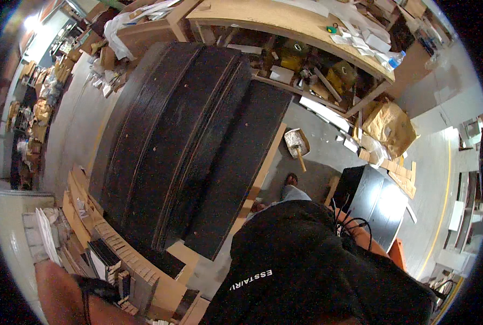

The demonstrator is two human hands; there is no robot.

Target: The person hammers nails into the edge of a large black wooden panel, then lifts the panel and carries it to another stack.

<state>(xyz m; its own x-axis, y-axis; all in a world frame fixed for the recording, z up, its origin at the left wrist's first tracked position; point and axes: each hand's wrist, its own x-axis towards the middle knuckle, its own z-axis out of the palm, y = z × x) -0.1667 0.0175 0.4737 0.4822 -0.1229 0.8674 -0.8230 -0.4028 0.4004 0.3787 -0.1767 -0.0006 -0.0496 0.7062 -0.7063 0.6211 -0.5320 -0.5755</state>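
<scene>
My left hand [60, 295] is at the lower left rim, with a black strap [95, 292] behind it. It is blurred and cut off, and its fingers do not show. Nearest to it are dark-edged boards [105, 257] and stacked wooden strips. My right hand is out of sight; the black shirt [301, 254] fills the lower middle. In front of me lies a large black panel piece [160, 135] with long raised ridges and several small holes. Along its right side runs a flatter black panel [241, 157].
A wooden workbench [290, 24] stands at the back, bearing papers and a water bottle [396, 59]. On the floor sits a white-splashed tray [296, 142] with a wooden-handled brush [301, 161]. To my right are a glossy black panel [382, 200], dark cables [355, 221] and crumpled brown paper [390, 127].
</scene>
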